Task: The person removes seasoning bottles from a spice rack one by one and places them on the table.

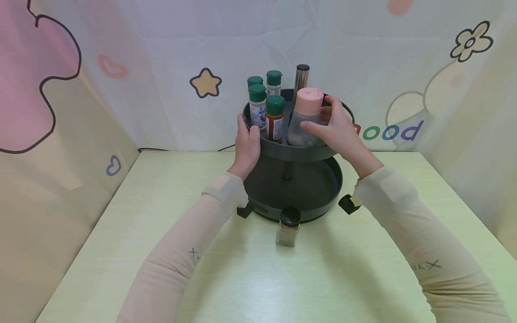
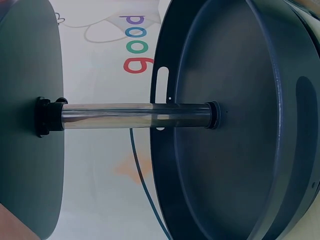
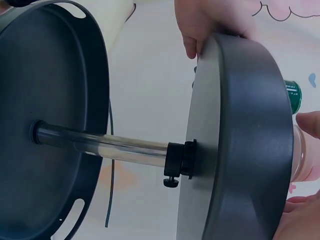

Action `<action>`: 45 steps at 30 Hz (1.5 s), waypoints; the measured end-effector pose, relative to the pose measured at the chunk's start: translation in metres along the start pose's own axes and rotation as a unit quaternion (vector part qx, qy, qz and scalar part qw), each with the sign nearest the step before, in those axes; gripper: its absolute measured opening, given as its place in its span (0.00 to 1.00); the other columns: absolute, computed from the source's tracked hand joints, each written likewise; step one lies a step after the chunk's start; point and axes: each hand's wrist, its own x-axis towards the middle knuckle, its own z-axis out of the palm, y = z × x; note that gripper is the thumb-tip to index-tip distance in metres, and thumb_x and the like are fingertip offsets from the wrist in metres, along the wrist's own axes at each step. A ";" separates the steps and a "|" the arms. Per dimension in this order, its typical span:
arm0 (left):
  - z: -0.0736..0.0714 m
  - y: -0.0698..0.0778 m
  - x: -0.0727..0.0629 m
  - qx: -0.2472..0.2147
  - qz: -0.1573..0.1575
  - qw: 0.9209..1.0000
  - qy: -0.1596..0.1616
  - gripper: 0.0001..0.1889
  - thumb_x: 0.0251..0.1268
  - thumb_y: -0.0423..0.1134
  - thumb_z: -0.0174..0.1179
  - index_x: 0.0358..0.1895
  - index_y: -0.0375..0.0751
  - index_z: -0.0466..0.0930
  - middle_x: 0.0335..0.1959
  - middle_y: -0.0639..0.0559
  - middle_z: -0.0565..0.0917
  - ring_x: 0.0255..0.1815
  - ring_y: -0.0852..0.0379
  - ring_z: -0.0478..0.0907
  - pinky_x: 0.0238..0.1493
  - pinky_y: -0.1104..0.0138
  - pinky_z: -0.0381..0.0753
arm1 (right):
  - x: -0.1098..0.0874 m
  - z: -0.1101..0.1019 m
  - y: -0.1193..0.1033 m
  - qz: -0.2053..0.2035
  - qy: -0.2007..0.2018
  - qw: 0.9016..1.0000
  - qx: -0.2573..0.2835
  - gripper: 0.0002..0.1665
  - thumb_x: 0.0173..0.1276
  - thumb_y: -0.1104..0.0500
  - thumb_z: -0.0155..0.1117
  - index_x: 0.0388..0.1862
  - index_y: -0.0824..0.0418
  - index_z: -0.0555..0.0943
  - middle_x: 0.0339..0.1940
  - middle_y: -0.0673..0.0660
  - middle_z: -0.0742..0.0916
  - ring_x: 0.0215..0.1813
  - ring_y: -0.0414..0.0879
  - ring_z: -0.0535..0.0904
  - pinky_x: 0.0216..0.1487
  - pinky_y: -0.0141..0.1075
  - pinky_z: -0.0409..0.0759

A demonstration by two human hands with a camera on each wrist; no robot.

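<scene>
A two-tier dark grey turntable rack stands on the table. Its upper tray (image 1: 296,152) is held at the left side by my left hand (image 1: 247,147); in the right wrist view a digit of that left hand (image 3: 212,20) reaches below the tray's edge. My right hand (image 1: 341,130) grips a clear bottle with a pink lid (image 1: 310,102), thumb in front and fingers behind, at the tray's front right. Whether its base touches the tray is unclear. Green-capped spice jars (image 1: 275,117) stand at the tray's left, and a tall steel grinder (image 1: 301,77) is behind the bottle.
The lower tray (image 1: 291,190) carries nothing visible. A shiny post (image 2: 135,116) joins the tiers. In front stands a small square jar with a black lid (image 1: 288,228). Black wrist-camera mounts (image 1: 349,204) hang near the lower tray. A printed cloth (image 1: 169,80) closes off the back.
</scene>
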 end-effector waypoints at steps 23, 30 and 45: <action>0.000 0.001 0.000 -0.001 -0.006 1.000 0.001 0.33 0.64 0.48 0.35 0.69 0.55 0.31 0.71 0.62 0.40 0.71 0.60 0.43 0.69 0.59 0.47 | 0.011 0.003 0.005 0.005 -0.004 1.000 0.001 0.43 0.55 0.48 0.62 0.65 0.59 0.54 0.61 0.59 0.69 0.58 0.51 0.68 0.60 0.44 0.69; 0.000 0.000 0.000 -0.002 -0.001 1.000 0.002 0.33 0.64 0.48 0.36 0.69 0.55 0.31 0.71 0.63 0.40 0.71 0.60 0.43 0.69 0.59 0.47 | 0.012 0.003 0.004 0.009 -0.019 0.999 -0.039 0.42 0.56 0.48 0.61 0.64 0.62 0.55 0.60 0.60 0.70 0.57 0.52 0.68 0.60 0.47 0.68; 0.000 0.000 0.000 -0.003 0.004 1.000 -0.002 0.34 0.63 0.48 0.36 0.69 0.55 0.31 0.71 0.63 0.40 0.71 0.60 0.43 0.69 0.60 0.47 | 0.013 0.005 0.005 0.015 -0.029 0.995 -0.094 0.43 0.55 0.46 0.60 0.64 0.62 0.55 0.61 0.61 0.70 0.58 0.54 0.68 0.59 0.51 0.67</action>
